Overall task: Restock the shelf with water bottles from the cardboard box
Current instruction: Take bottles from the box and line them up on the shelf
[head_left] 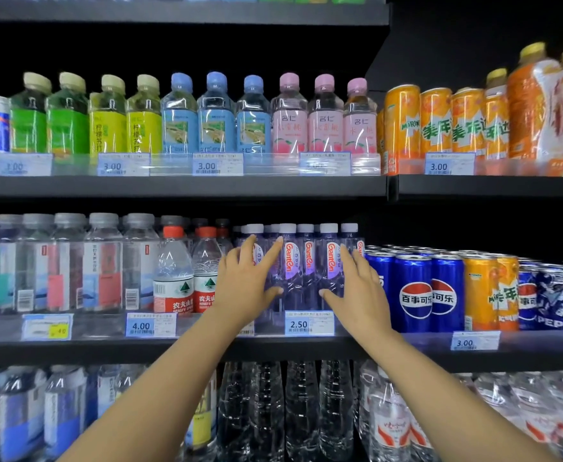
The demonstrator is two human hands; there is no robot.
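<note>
Left hand (247, 284) and right hand (357, 288) spread flat on the Ganten bottles (306, 261) — rear rows hidden.

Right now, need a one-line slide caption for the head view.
Both hands, left and right, open against purple Ganten water bottles on the middle shelf.

Only one view on my end: head cam, wide-angle, facing a drinks shelf (180, 186) straight on, close up. Middle tier sits about level with the lens, tiers above and below curve off at the edges. Both forearms enter from the bottom. No second view to overlap.
</note>
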